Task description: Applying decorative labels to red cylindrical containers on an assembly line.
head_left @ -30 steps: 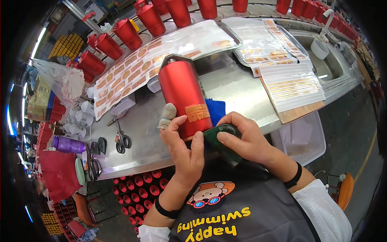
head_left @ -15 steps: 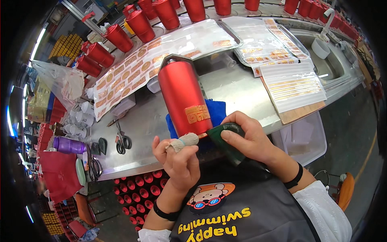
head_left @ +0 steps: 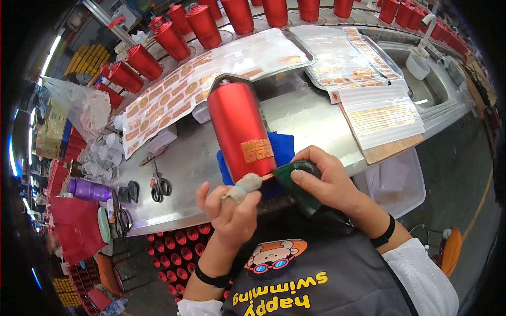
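Observation:
A red cylindrical bottle (head_left: pixel 236 121) lies lengthwise before me, its near end over a blue cloth (head_left: pixel 283 148). Near that end, its side carries a gold patterned decal (head_left: pixel 256 151). My right hand (head_left: pixel 328 183) grips a dark green flat scraper (head_left: pixel 296 185), whose tip meets the bottle's near edge. My left hand (head_left: pixel 231 217) is at the left of the same end, fingers bent and apart. A beige cloth finger cover (head_left: pixel 246 184), tied with a pale band, sits on one of its fingers and touches the bottle's rim. The bottle's underside is hidden.
Decal sheets (head_left: pixel 163 100) lie behind the bottle, with more on a tray (head_left: pixel 337 63) and a board (head_left: pixel 382 118) at right. Scissors (head_left: pixel 159 188) and a purple bottle (head_left: pixel 89 189) are at left. Red bottles (head_left: pixel 237 16) line the back; a sink (head_left: pixel 432 87) is far right.
The row of red bottles at the back has shifted to the right. My left hand has moved slightly left and down, its fingers turned a little. The right hand and scraper have barely moved.

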